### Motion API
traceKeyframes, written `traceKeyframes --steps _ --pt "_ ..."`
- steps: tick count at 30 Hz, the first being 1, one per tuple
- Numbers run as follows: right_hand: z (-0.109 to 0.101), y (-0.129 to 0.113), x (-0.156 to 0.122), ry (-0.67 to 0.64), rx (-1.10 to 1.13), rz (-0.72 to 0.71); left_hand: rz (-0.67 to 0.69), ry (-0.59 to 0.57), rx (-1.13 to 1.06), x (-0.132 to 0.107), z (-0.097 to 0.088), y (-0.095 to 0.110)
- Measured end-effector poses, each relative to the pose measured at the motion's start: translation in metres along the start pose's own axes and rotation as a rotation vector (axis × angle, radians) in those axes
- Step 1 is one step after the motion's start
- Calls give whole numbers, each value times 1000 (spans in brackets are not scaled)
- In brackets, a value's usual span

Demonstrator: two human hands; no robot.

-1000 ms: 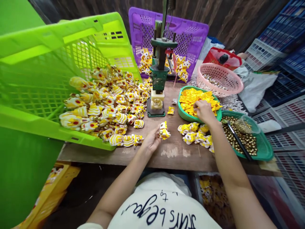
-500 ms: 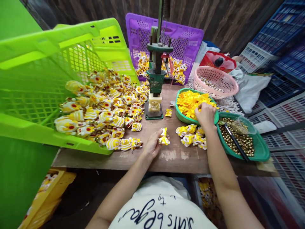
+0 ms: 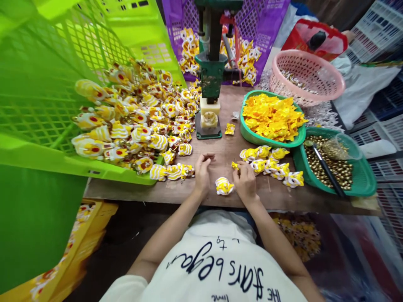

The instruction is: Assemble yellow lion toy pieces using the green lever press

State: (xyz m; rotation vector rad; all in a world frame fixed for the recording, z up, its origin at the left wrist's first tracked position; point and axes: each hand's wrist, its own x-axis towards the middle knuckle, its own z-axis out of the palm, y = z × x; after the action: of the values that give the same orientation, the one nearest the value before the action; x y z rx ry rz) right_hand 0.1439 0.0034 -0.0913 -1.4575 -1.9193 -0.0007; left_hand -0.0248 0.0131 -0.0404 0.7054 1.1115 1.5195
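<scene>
My right hand (image 3: 246, 181) is closed, its fingertips pinching a small yellow plastic piece (image 3: 235, 165). Just left of it, a yellow-and-white striped plastic figure part (image 3: 224, 186) lies on the wooden table (image 3: 176, 193), touched by neither hand. Across from it, my left hand (image 3: 203, 174) rests with fingers stretched out and holds nothing that I can see. Beyond the right hand sit several yellow-and-white figure parts (image 3: 270, 165) in rough rows. A green tray (image 3: 273, 142) of yellow plastic pieces (image 3: 270, 115) stands behind them.
A green hand press (image 3: 210, 84) stands at the back centre, with a loose yellow piece (image 3: 230, 128) beside it. At left, a lime-green crate (image 3: 103, 170) spills striped figures. A purple crate (image 3: 270, 25), a pink basket (image 3: 307, 79) and a green tray (image 3: 367, 184) of gold beads surround the work area.
My left hand has let go of the yellow-and-white part, now on the table. My right hand has come from the yellow tray toward the middle with a small piece. The view has tilted down.
</scene>
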Motion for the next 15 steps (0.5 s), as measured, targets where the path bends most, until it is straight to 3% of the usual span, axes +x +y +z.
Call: traceKeyframes --steps 4,6,8,12,15 --pt "-14 1 -4 56 -4 -60 72 -491 488 -26 -21 18" --pt "-21 -2 -11 -4 -14 -108 80 -578 637 -34 -27 15" --pt "-26 -6 -22 -73 -14 -145 23 -481 605 -34 -27 8" --pt "-34 -11 -37 -169 20 -163 -159 -214 270 -20 -23 1" --pt "-40 -14 -38 -214 60 -115 -283 -168 -5 -9 -21 5"
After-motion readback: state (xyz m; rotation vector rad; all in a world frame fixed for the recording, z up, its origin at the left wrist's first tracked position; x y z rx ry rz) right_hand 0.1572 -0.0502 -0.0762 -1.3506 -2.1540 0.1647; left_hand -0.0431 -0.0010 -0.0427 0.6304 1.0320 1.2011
